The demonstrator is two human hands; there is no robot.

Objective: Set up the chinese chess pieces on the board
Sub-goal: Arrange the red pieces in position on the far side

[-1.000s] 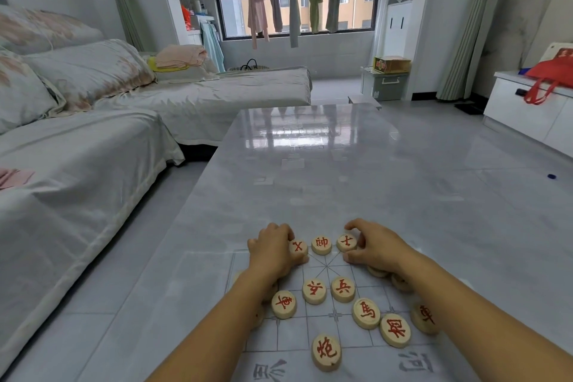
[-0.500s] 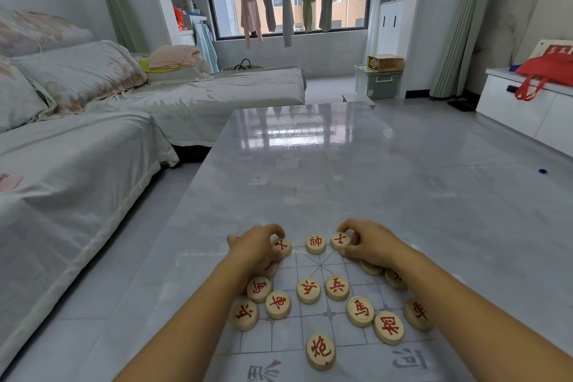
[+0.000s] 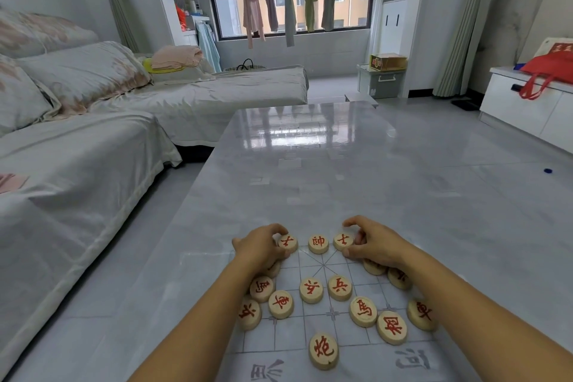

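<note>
Chess pieces [image 3: 318, 244] on board [image 3: 338, 270], left hand [image 3: 262, 246] and right hand [image 3: 373, 242] each pinching one

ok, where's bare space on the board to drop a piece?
Free: the palace squares between the round wooden general piece and the two soldier pieces; also the printed board left of the cannon piece. Crowded: under the left hand and right hand.
</note>
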